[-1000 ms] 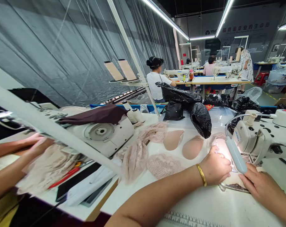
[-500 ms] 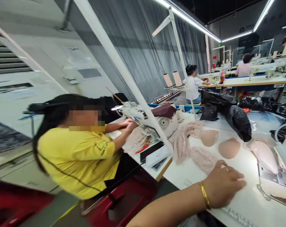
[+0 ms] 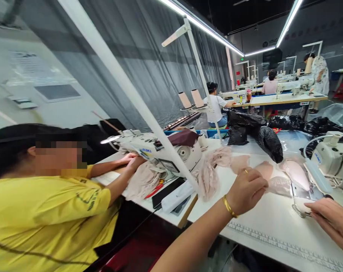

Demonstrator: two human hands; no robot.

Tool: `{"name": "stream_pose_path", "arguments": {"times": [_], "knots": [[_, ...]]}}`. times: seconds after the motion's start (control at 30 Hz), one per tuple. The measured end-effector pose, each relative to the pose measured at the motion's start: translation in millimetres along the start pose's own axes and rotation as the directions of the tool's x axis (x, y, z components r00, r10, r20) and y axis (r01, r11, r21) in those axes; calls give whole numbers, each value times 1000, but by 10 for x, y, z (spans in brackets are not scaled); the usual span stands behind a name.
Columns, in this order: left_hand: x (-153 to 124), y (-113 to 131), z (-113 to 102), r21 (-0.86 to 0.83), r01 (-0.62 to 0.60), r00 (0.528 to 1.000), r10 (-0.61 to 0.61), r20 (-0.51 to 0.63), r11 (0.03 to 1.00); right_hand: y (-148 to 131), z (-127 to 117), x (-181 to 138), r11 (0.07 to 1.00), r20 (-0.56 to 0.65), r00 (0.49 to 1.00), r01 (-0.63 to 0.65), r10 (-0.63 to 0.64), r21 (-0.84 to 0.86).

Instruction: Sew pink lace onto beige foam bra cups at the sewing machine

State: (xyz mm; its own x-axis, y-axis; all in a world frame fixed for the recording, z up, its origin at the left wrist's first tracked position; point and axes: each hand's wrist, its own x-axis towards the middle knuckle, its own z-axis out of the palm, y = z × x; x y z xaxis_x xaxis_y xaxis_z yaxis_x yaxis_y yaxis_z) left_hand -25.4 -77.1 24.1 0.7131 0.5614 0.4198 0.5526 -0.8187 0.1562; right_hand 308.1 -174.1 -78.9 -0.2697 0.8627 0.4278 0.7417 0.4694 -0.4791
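Observation:
My left hand (image 3: 246, 189), with a gold bangle and a ring, is closed in a pinch on a pale pink lace piece (image 3: 280, 185) just above the white table (image 3: 262, 223). Behind it lie two beige bra cups (image 3: 239, 162) (image 3: 264, 169). A third cup with lace (image 3: 297, 174) sits under the lit needle area of my sewing machine (image 3: 334, 158). My right hand (image 3: 331, 221) rests at the right edge, fingers stretched out flat, tips beside a small metal wire part (image 3: 298, 209).
A co-worker in a yellow shirt (image 3: 47, 223) sits close on the left, both hands at another sewing machine (image 3: 163, 149) with pink fabric. Black plastic bags (image 3: 255, 130) lie at the back. A thread stand with two cones (image 3: 191, 99) rises mid-table. More workers sit far behind.
My view swung left and back slightly right. My left hand left the needle area, reached across the table and picked up the lace piece. My right hand came back into view.

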Motion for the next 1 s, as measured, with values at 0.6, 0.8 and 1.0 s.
{"name": "stream_pose_path", "arguments": {"times": [0.6, 0.8, 1.0], "knots": [[-35, 61, 626, -218, 331, 944, -320, 83, 918, -421, 181, 378, 959, 69, 957, -283, 281, 13], [291, -596, 453, 59, 515, 856, -517, 17, 855, -220, 370, 270, 986, -19, 986, -168, 168, 14], [418, -1004, 406, 127, 630, 763, -641, 79, 766, -239, 334, 250, 998, -189, 982, 20, -30, -56]]}}
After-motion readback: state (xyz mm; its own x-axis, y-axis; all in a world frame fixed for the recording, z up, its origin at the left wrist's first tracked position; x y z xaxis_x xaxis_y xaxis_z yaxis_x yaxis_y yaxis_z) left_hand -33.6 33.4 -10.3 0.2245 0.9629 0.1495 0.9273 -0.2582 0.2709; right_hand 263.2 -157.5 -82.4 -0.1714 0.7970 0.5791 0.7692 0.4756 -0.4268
